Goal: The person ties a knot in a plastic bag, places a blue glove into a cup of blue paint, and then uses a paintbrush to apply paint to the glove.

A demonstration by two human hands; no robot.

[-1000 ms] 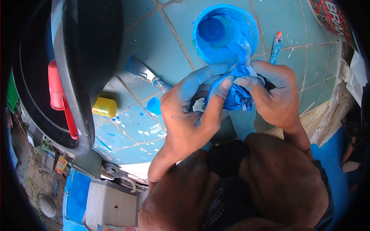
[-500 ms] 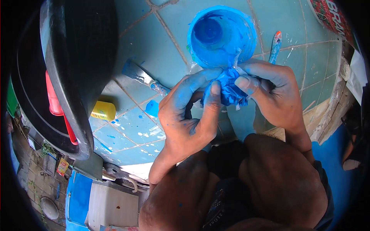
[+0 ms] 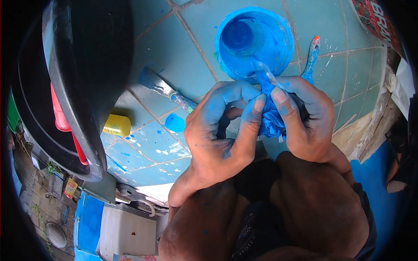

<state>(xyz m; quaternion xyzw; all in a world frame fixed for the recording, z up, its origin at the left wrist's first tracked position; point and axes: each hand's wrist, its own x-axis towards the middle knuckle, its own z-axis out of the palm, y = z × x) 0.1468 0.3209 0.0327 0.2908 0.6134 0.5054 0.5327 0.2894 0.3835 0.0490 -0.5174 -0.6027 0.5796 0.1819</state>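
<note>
A crumpled plastic bag (image 3: 271, 114) soaked in blue paint is squeezed between both my hands, just in front of a blue paint bucket (image 3: 254, 40). My left hand (image 3: 224, 130), smeared blue, pinches the bag with thumb and fingers from the left. My right hand (image 3: 305, 117) wraps the bag from the right, thumb pressed on it. A twisted tip of the bag points at the bucket's near rim.
A paint-covered brush (image 3: 163, 89) lies on the teal tiles left of my hands, another brush (image 3: 311, 56) right of the bucket. A yellow can (image 3: 116, 125) lies beside a big black tub (image 3: 82, 74). My bare knees (image 3: 278, 213) fill the foreground. A printed sack (image 3: 374, 19) sits top right.
Both hands have closed tighter around the bag and drawn slightly toward me. The bag's tip is now twisted into a point toward the bucket.
</note>
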